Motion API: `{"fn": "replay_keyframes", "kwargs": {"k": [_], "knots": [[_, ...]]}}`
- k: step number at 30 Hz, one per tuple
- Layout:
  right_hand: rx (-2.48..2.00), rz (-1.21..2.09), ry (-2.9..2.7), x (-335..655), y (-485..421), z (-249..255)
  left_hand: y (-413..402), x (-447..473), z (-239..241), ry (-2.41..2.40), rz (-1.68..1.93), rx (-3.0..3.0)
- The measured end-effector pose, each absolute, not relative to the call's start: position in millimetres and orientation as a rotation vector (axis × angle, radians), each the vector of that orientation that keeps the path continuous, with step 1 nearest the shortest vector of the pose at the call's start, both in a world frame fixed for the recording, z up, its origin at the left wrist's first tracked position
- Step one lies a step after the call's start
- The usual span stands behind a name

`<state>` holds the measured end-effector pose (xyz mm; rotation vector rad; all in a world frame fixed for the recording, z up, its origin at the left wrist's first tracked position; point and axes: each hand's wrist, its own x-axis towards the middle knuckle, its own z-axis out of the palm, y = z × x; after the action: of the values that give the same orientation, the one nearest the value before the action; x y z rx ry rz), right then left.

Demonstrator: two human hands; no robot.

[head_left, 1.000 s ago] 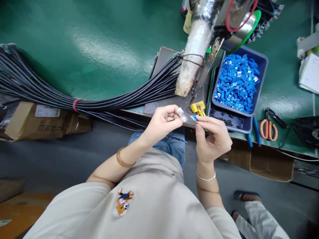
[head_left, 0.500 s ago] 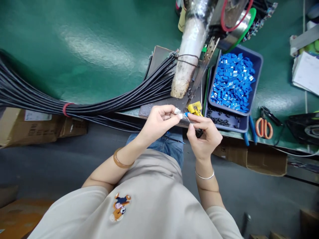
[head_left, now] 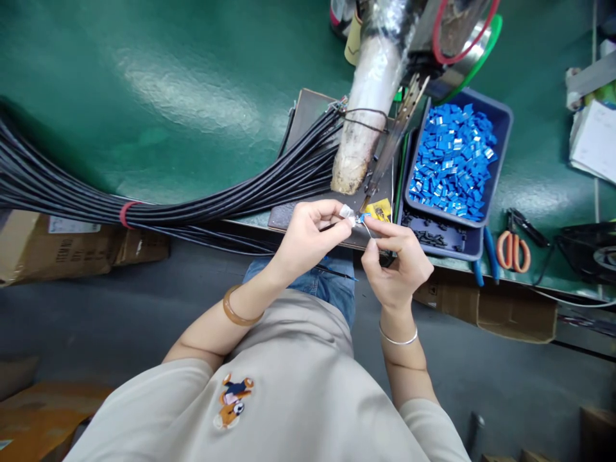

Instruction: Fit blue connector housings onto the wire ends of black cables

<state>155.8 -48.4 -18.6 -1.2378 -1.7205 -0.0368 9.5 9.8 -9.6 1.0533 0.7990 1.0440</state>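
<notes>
Lower centre of the frame: the person's left hand and right hand meet at the bench edge. Small glossy blue piece sits between the fingertips of both, just at the right forefinger's tip. Left thumb and forefinger drawn close together, ends covered in crumpled white material; whether they clamp anything is too small to tell. Right thumb and the finger facing it closed on a thin pale wire, which slants up toward the blue piece.

Right behind the fingertips: crinkled yellow wrapping and the lower end of a perforated, brown-stained metal strip. Upper centre: whitish tube wrapped in shiny clear film, its mouth scorched brown, a dark tie round it.

From the left edge to centre, a thick sweep of smooth black cables, bound by a red band, ends fanned over a flat dark board. Right of centre: grey-blue plastic tray heaped with angular blue pieces. Beside it, orange-handled scissors on the glossy green bench top.
</notes>
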Motion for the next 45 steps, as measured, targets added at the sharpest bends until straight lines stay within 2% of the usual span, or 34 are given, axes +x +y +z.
{"fn": "replay_keyframes", "kwargs": {"k": [45], "knots": [[-1.275, -0.055, -1.728, 154.5, -45.9, -10.9, 11.0, 7.5, -4.2, 0.854, 1.014, 1.125]]}}
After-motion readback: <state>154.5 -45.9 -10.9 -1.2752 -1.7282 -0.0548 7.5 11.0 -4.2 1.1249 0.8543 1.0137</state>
